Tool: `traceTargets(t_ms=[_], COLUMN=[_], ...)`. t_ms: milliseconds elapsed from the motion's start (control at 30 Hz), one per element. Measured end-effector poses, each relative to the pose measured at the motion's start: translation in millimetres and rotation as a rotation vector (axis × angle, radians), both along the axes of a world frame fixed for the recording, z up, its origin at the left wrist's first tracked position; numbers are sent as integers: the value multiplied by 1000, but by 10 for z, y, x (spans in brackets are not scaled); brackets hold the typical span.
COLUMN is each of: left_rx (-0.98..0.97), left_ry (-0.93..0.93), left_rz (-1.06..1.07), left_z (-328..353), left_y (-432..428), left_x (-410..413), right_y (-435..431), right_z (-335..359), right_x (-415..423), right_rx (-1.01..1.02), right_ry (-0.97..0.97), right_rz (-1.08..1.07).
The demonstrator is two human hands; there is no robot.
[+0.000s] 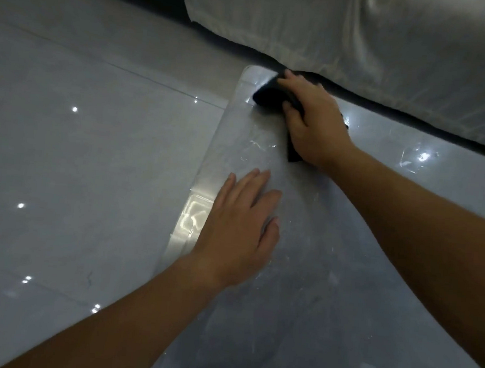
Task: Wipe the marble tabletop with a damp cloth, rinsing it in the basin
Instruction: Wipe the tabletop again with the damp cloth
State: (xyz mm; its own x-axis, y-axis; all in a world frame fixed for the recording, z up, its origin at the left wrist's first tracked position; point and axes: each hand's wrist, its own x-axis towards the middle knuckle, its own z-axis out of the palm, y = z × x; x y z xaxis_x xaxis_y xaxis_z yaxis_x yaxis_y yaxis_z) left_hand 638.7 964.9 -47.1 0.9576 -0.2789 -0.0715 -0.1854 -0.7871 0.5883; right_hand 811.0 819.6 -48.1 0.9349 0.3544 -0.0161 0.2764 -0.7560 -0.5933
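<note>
The grey marble tabletop (309, 276) runs from the lower right up to a rounded far corner near the top centre. A dark cloth (268, 94) lies on that far corner. My right hand (313, 122) presses down on the cloth, fingers spread over it and the thumb along its near side. Part of the cloth sticks out below the palm. My left hand (240, 227) rests flat on the tabletop near its left edge, fingers straight, holding nothing. The basin is out of view.
A glossy grey tiled floor (78, 156) lies to the left, below the table's edge. A pale fabric-covered piece of furniture (362, 42) stands right behind the table's far edge, close to the cloth.
</note>
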Motion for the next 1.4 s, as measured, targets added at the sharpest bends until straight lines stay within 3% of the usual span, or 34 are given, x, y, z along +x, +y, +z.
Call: traceTargets(t_ms=[133,300,433,600,867,1067,1267,1400], left_rx=[21,101,176,232,305,331,327,347], left_ry=[-64,-36,-13,-39,19,45,117,148], left_rz=[98,157,115,83,31,57,73,75], left_z=[-51,-108,-131,-163,-116,-63,48,75], left_y=[103,166,154,165,118,45,-39,-57], left_x=[-94,-196,-313,-420,-790,-1155,-1515,-1769], right_y=[121,-375,-861,-578,-1044,-1099,-1516,-1800], right_z=[-133,-136,-97,-104,-132,-137,-149,-148], right_x=[0,-638,-963,-669,-1744,-1465,-2660,-3057], right_rx=[-166,-268,-333,-413,-434,-447,-394,-308], right_ry=[-89,-130,-99,-82,-81,-53,-49,30], right_rz=[246,491,485,275,460,147,177,-169])
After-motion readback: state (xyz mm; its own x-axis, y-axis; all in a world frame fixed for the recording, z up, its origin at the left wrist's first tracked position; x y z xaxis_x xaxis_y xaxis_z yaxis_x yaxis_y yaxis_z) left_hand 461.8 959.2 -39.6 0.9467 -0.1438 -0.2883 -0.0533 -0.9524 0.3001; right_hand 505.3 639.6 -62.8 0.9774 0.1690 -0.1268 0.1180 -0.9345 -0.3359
